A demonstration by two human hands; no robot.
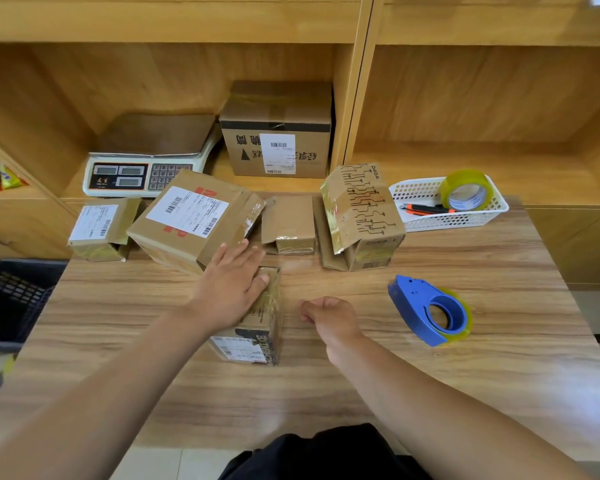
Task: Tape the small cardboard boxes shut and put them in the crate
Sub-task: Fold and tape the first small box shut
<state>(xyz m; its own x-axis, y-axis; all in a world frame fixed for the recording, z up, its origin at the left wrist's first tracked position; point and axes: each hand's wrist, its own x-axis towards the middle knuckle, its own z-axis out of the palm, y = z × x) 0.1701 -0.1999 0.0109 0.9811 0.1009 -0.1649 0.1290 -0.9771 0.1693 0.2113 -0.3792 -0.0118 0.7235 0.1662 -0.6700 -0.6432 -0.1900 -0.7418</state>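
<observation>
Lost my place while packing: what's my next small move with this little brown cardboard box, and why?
Probably reach the right hand over to the blue plastic tape dispenser: that hand seems to hold nothing, the dispenser lies just to its right, and the left hand rests flat on the small brown cardboard box.

The wooden table (361, 393) carries cardboard boxes (222, 202), a blue tape dispenser (413, 306), and, seemingly, the white basket (430, 221).

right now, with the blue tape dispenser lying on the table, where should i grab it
Likely across the round end of the blue tape dispenser, from above with the right hand, the nearer one. It lies flat on its side on the table, broad face up, narrow nose pointing far-left.
</observation>
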